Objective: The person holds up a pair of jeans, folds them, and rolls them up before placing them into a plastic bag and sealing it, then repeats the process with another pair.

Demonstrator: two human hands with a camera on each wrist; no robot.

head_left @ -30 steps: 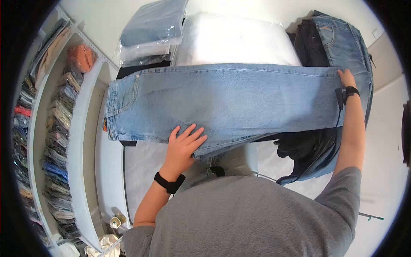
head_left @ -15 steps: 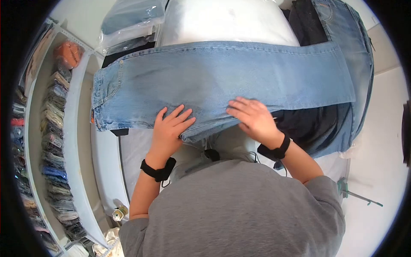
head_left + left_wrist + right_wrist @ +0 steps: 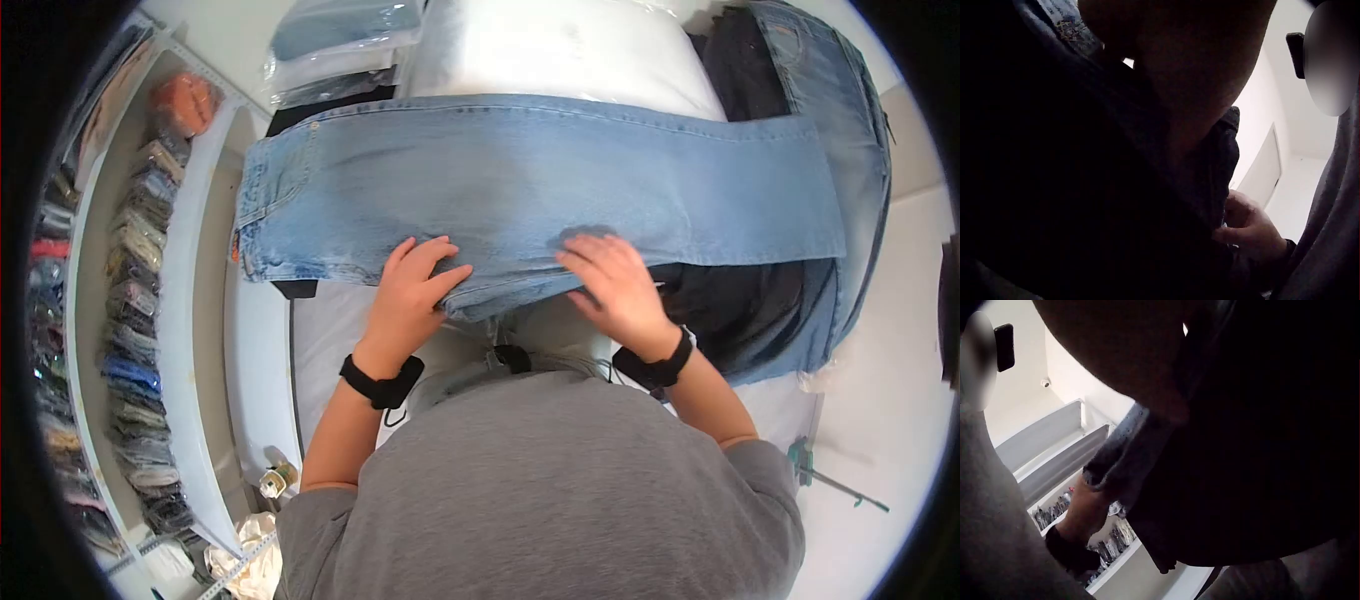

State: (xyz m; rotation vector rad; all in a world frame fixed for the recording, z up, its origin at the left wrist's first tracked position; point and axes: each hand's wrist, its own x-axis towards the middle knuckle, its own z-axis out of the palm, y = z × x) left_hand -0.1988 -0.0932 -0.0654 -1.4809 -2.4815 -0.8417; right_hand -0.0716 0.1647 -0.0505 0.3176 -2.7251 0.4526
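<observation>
A light-blue pair of jeans (image 3: 520,170), folded lengthwise, lies across in front of me, waistband at the left and hem at the right. My left hand (image 3: 408,295) grips the near edge left of the middle; its fingers are on top and its thumb is hidden below the cloth. To its right, my right hand (image 3: 620,290) rests its fingers on the denim, the thumb beside the near edge. Below the hands the near layer forms slanting folds. Both wrist views are mostly dark; the right hand (image 3: 1250,225) and left hand (image 3: 1088,509) appear there beside the cloth.
Behind the jeans lies a white plastic-wrapped stack (image 3: 560,50), with bagged denim (image 3: 345,30) to its left. Darker jeans (image 3: 850,120) and black garments (image 3: 745,70) lie at the right. A shelf (image 3: 190,250) of packed clothes stands at the left.
My right hand has left the hem at the far right and come inward to the near edge, close to the left hand. The left hand stays at the near edge.
</observation>
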